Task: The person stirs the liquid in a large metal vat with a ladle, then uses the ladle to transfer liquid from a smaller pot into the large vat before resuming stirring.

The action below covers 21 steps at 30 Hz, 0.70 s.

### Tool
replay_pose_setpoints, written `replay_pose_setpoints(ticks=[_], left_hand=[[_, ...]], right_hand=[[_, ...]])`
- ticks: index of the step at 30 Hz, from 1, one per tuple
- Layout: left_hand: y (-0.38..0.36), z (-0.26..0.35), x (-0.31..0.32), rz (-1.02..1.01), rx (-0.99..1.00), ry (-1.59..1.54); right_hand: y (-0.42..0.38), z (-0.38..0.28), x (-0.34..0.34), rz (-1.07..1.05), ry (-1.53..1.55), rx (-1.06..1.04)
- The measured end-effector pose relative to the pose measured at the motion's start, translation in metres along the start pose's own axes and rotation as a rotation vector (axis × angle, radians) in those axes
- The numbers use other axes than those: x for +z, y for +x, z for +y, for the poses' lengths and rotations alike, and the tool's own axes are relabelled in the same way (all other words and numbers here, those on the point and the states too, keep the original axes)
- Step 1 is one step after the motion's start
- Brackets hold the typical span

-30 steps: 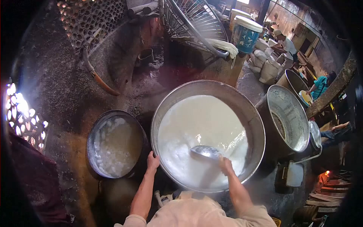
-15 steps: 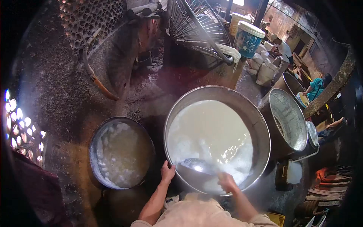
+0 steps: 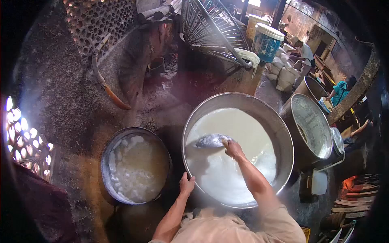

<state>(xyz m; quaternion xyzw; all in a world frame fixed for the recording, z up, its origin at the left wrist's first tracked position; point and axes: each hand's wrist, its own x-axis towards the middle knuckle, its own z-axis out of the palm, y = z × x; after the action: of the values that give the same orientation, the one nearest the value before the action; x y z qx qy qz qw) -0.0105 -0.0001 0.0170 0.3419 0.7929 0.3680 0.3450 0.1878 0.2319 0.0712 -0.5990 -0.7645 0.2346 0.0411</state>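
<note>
largest: the wide metal vat (image 3: pixel 284 141), round and open, holds pale liquid (image 3: pixel 243 129) with white froth toward the wearer. to its right, the tall metal vat (image 3: pixel 312 119) has a whitish coating inside; its bottom contents are unclear. to the wide vat's left, the dark-rimmed pan (image 3: pixel 105 164) contains cloudy, tan liquid (image 3: pixel 142 174) with white froth gathered along its left side. beyond the wide vat, the blue bucket (image 3: pixel 266 47) stands upright with a white top; its contents are hidden.

smallest: the scoop (image 3: pixel 208 141) lies within the wide vat's mouth, over the left part of the pale liquid; whether it touches the surface cannot be told. its bowl points left, and its long axis runs nearly level from left to right across the view. it is silvery, elongated and mottled with white.

the right hand (image 3: pixel 234 150) is closed around the scoop's right end. the left hand (image 3: pixel 187 184) touches the wide vat's near-left rim; whether its fingers and thumb clamp that rim cannot be told.
</note>
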Motion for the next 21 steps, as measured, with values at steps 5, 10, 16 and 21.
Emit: replay_pose_setpoints(ticks=[5, 10, 16, 21], left_hand=[[-0.001, 0.001, 0.002, 0.003, -0.035, 0.024], [-0.001, 0.009, 0.002, 0.02, -0.073, 0.035], [0.005, -0.006, 0.012, 0.089, -0.04, 0.007], [0.018, -0.032, 0.021, 0.078, 0.0, -0.138]], right_hand=[[-0.037, 0.034, 0.016, -0.087, -0.126, -0.024], [-0.073, 0.097, 0.043, -0.173, -0.187, 0.029], [-0.128, 0.155, 0.042, -0.152, -0.124, 0.147], [-0.166, 0.217, 0.031, -0.168, -0.107, 0.224]])
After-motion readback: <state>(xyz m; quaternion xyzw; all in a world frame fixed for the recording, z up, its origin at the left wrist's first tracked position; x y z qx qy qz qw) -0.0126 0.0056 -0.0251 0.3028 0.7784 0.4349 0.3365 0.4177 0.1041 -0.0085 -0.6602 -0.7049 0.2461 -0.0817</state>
